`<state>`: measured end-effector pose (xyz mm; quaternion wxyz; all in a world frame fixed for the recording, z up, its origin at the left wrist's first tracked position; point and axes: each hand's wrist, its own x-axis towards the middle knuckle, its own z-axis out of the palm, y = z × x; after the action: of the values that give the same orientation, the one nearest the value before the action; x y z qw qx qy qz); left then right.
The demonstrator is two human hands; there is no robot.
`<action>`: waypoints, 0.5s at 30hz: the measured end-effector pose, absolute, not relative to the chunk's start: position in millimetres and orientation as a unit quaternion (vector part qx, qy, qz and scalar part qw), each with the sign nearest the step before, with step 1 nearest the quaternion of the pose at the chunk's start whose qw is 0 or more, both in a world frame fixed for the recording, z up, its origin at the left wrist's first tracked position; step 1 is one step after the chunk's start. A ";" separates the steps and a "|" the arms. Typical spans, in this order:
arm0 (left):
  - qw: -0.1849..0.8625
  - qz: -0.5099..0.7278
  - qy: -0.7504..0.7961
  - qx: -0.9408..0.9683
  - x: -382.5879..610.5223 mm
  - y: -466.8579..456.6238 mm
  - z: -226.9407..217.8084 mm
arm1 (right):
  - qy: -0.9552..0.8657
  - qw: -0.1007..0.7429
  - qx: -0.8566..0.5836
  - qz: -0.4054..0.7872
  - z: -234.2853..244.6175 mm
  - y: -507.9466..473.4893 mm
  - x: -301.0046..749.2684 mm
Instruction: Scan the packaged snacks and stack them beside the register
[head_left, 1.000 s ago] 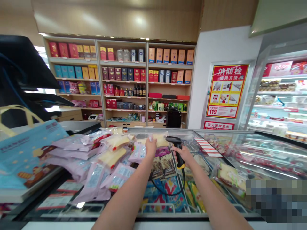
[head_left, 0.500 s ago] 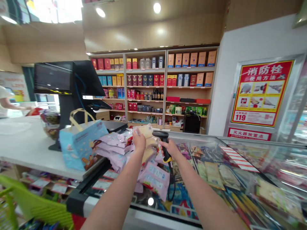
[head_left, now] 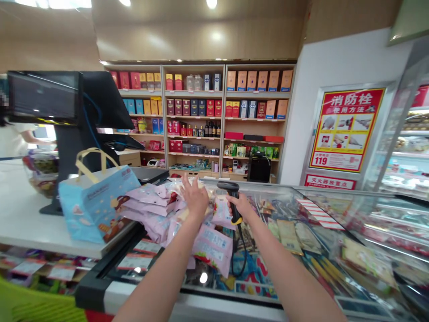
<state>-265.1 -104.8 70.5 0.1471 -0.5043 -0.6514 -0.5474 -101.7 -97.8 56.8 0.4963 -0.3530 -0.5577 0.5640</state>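
My right hand point(head_left: 241, 206) is wrapped round the handle of a black barcode scanner point(head_left: 229, 191) with a yellow band; its black cable point(head_left: 241, 259) hangs down over the glass. My left hand point(head_left: 193, 195) reaches out over a heap of pale pink and yellow snack packets point(head_left: 157, 210), fingers stretched apart, holding nothing. The heap lies on the glass lid of a chest freezer point(head_left: 301, 232). A pink packet point(head_left: 213, 248) hangs at the heap's near edge.
A light blue gift bag point(head_left: 97, 203) with yellow handles stands on the white counter point(head_left: 20, 223) at left, before a black checkout screen point(head_left: 43, 96). Another person stands at far left point(head_left: 16, 138). Shelves of boxed goods point(head_left: 201, 116) fill the back wall. A red poster point(head_left: 345, 129) hangs at right.
My left hand held a yellowish packet up by the scanner; now the packet is out of it and the fingers are spread over the heap. My view swung left, then slightly back.
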 end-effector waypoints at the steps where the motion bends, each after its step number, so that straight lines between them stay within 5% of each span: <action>1: 0.139 -0.548 -0.642 -0.518 -253.7 -103.4 67.8 | -0.553 0.503 -0.359 0.559 53.3 -96.6 -90.0; 8: 0.048 -0.515 -0.587 -0.623 -153.8 -88.9 35.6 | -0.506 0.574 -0.418 0.489 21.3 -94.4 13.0; 15: -0.177 -0.419 -0.503 -0.734 -37.7 -75.3 1.2 | -0.439 0.667 -0.444 0.407 16.0 -113.2 99.7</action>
<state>-37.7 -75.3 1.2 -0.1769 -0.7345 -0.5033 -0.4194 99.7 -113.2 16.0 0.6674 -0.4436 -0.4386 0.4069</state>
